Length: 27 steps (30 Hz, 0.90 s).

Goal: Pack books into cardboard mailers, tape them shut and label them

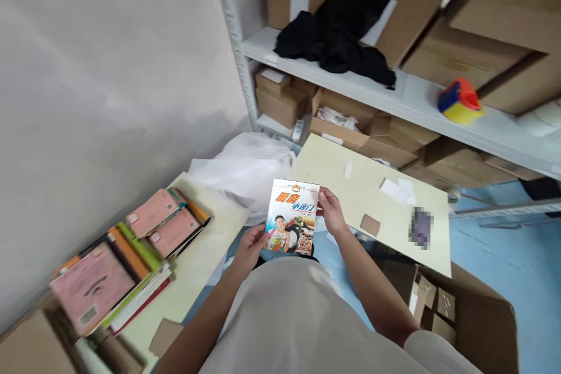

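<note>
A white-covered book (293,216) with orange and blue Chinese title characters and food pictures is held up in front of my body, its cover facing me. My left hand (253,245) grips its lower left edge, the thumb near the cover's corner. On the opposite side, my right hand (332,210) is closed on the upper right edge. Both hands hide only small parts of the edges, and the fingers behind the book are out of sight.
Stacked books (99,286) lie on the left table (210,257). White plastic sheeting (245,158) is bunched beyond it. On the right table (324,158) are paper scraps (398,190) and a brown piece (370,225). Shelving (416,93) holds cartons, black cloth (337,35) and a tape roll (460,100).
</note>
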Available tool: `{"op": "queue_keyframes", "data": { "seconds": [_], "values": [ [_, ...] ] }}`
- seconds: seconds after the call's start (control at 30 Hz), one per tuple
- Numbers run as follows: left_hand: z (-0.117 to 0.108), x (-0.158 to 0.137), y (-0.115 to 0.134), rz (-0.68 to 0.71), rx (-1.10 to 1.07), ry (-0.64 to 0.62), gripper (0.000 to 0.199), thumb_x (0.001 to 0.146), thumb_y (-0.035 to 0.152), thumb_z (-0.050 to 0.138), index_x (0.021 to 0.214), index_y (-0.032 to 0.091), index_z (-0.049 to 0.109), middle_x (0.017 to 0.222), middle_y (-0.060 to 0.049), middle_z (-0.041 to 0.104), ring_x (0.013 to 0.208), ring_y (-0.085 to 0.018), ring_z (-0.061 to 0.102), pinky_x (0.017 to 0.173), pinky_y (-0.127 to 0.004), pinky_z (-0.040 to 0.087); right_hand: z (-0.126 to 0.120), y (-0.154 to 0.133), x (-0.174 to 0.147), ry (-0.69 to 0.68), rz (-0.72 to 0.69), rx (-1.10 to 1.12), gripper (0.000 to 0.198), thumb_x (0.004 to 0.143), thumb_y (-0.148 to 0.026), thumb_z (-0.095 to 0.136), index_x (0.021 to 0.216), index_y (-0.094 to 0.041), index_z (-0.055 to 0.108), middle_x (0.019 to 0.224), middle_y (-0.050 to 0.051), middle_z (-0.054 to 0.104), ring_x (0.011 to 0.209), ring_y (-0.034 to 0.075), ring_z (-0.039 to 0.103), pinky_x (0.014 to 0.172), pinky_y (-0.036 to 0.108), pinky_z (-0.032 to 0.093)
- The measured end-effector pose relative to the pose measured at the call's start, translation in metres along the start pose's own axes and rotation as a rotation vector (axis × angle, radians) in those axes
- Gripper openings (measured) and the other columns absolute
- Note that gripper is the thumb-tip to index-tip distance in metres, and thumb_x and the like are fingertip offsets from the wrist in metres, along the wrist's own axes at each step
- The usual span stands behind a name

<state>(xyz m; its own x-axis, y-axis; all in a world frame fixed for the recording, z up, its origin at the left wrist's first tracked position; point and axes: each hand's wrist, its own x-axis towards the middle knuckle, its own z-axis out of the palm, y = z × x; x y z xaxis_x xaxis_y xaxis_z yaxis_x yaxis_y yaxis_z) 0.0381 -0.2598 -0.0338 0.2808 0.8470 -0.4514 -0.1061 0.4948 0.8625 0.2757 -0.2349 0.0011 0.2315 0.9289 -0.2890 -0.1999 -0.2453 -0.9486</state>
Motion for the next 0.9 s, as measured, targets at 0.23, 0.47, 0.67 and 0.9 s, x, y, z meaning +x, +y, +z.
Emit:
{"op": "queue_keyframes", "data": {
  "seconds": [0.23, 0.47, 0.67, 0.9],
  "values": [
    [0.119, 0.042, -0.011, -0.049, 0.101, -0.080, 0.055, 0.066, 0.051, 0.070, 0.108, 0.018, 0.061, 0.090, -0.007, 0.070, 0.082, -0.021, 0.066, 0.070, -0.031, 0.053, -0.127, -0.014, 0.004, 0.277, -0.010, 0.057, 0.041, 0.074, -0.061, 0.058, 0.076, -0.021, 0.050, 0.060, -0.005, 0.049, 0.049, 0.009, 0.046, 0.041, 0.018, 0.040],
    [0.186, 0.064, -0.017, -0.136, 0.046, -0.106, 0.046, 0.059, 0.048, 0.076, 0.091, 0.016, 0.064, 0.092, -0.007, 0.069, 0.084, -0.018, 0.065, 0.077, -0.031, 0.052, -0.196, -0.026, 0.006, 0.370, -0.035, 0.111, 0.040, 0.074, -0.060, 0.057, 0.074, -0.021, 0.048, 0.060, -0.006, 0.045, 0.053, 0.009, 0.047, 0.045, 0.019, 0.043],
    [0.205, 0.090, -0.017, -0.128, 0.143, -0.196, 0.045, 0.061, 0.050, 0.075, 0.089, 0.017, 0.067, 0.088, -0.005, 0.069, 0.079, -0.017, 0.064, 0.074, -0.029, 0.051, -0.224, -0.029, 0.014, 0.422, -0.052, 0.127, 0.039, 0.075, -0.059, 0.057, 0.086, -0.022, 0.054, 0.069, -0.003, 0.054, 0.059, 0.011, 0.051, 0.047, 0.020, 0.042],
    [0.219, 0.127, -0.003, -0.119, 0.115, -0.211, 0.045, 0.057, 0.045, 0.080, 0.090, 0.016, 0.068, 0.077, -0.002, 0.067, 0.073, -0.013, 0.061, 0.071, -0.027, 0.051, -0.239, -0.036, 0.040, 0.504, -0.074, 0.227, 0.036, 0.072, -0.058, 0.063, 0.076, -0.023, 0.053, 0.061, -0.006, 0.049, 0.052, 0.009, 0.046, 0.047, 0.021, 0.043]
  ]
}}
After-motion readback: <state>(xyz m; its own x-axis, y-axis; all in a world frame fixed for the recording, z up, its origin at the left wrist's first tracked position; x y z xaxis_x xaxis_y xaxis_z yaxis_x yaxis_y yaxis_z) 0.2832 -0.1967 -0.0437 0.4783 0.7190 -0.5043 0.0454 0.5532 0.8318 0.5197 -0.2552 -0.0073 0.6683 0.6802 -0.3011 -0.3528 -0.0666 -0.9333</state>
